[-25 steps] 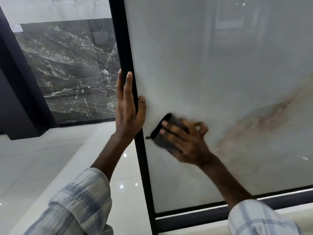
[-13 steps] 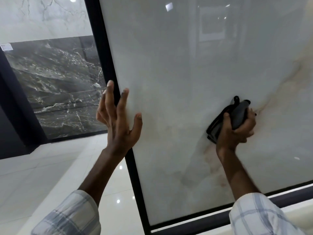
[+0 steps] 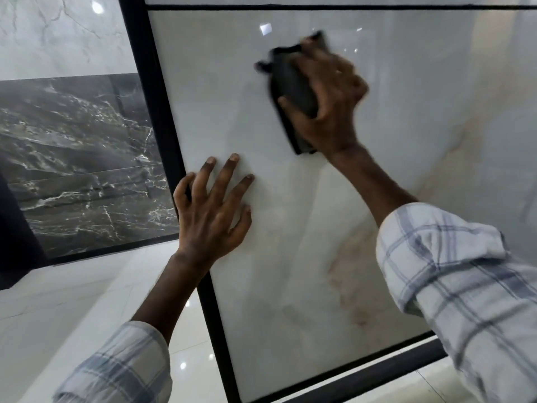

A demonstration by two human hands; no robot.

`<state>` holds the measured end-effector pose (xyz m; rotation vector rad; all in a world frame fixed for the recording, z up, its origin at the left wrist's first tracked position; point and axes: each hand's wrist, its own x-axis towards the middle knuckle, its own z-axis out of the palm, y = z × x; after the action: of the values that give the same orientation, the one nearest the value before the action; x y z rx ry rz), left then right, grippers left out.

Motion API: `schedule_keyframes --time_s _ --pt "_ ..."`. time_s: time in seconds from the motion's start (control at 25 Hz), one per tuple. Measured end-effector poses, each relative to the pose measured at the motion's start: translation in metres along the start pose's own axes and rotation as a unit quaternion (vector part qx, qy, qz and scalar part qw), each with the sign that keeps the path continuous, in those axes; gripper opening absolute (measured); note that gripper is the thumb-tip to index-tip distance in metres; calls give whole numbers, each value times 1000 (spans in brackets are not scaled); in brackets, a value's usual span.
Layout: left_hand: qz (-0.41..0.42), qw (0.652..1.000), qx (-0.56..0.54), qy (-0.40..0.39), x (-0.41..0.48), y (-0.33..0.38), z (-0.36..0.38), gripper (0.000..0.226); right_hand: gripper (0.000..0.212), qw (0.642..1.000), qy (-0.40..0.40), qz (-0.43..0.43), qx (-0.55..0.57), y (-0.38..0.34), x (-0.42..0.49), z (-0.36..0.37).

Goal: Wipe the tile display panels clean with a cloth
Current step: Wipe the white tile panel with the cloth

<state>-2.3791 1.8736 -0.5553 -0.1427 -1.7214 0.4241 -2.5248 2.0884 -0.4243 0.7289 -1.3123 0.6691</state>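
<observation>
The right hand (image 3: pixel 328 97) grasps a dark folded cloth (image 3: pixel 293 91) and presses it flat against the pale glossy tile panel (image 3: pixel 406 117), high up near the panel's top edge. The right fingers (image 3: pixel 290 104) curl round the cloth's lower end, and the cloth's long axis runs roughly up and down, tilted a little, with most of it showing to the left of those fingers. The hand is blurred, so the exact hold on the far side cannot be told.

The left hand (image 3: pixel 215 207) lies below and to the left of the cloth, its fingers straight and spread, released and flat on the panel just beside the black frame (image 3: pixel 162 117), with the little finger bent at the frame's edge.

The wiping is done by the right hand; the left only steadies. Unwiped surface appears to lie mostly to the right of and below the cloth-holding fingers, toward the brownish veining (image 3: pixel 357 286), so the coming stroke likely sweeps that way, well apart from the dark marble panel (image 3: pixel 78 158) beyond the frame.
</observation>
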Motion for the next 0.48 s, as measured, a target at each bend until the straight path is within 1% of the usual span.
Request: schedule_keyframes --time_s 0.04,0.08,0.2,0.24,0.28,0.36,0.4,0.48 --pt "-2 1000 3 5 -1 1 1 46 61 997 22 80 -1 20 -9 -9" --pt "-2 1000 4 7 -1 2 2 46 65 989 24 147 -4 40 -25 -19" --pt "6 1000 1 4 0 1 2 46 72 958 -14 285 -16 74 -92 -48" --pt "6 1000 1 4 0 -1 2 46 75 940 -7 340 -19 80 -119 -54" --pt "4 1000 2 6 -1 -1 3 46 79 914 7 406 -22 82 -146 -59" --pt "1 1000 0 17 -5 2 5 46 88 846 22 531 -39 76 -197 -68" --pt "6 1000 -10 18 -11 5 7 46 90 821 14 569 -52 70 -220 -71" --pt "42 998 -50 -2 -37 16 12 48 87 788 -13 611 -72 50 -266 -74"
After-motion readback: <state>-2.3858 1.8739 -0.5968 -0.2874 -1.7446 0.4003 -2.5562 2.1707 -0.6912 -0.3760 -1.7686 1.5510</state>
